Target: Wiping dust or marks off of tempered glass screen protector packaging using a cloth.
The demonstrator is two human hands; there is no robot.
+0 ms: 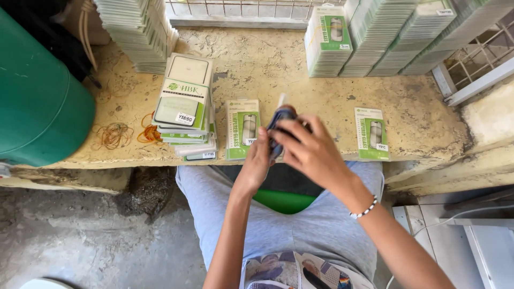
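Worn yellow ledge (300,64) — grey concrete floor (80,241)

Bare ledge (300,75) lies open between the packet stacks (184,104), flanked by single packets (242,128).

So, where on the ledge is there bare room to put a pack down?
Bare ledge lies between the middle pack and the right pack, behind both hands, and again behind them toward the window grille. It is crowded at the left pile, rubber bands and rear stacks.
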